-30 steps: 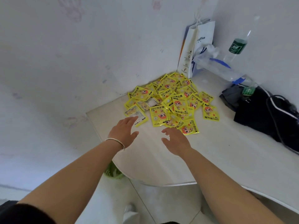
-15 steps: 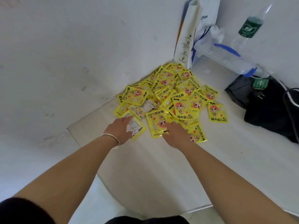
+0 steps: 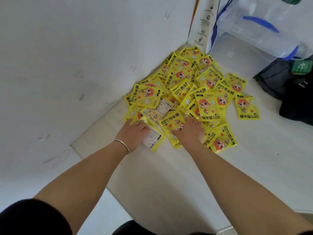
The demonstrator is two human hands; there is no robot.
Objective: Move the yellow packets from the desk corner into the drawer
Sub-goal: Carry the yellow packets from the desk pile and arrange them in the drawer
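A loose pile of yellow hand-warmer packets [image 3: 186,85] fills the desk corner against the white wall. One packet [image 3: 247,107] lies apart on the right. My left hand [image 3: 133,133] lies flat on a face-down packet [image 3: 154,138] at the pile's near left edge, fingers stretched forward. My right hand [image 3: 189,131] rests on the near middle of the pile, thumb on a packet [image 3: 171,126]; its fingertips reach in among the packets and are partly hidden. No drawer is in view.
A white paper bag [image 3: 201,22] stands in the corner behind the pile, with a clear plastic bag and bottle [image 3: 254,31] beside it. Black fabric items [image 3: 296,92] lie at the right. The pale desk [image 3: 169,175] ends in a left edge near my left forearm.
Both hands have moved forward from above the bare desk onto the near edge of the pile. My head has moved closer, so the pile fills more of the view.
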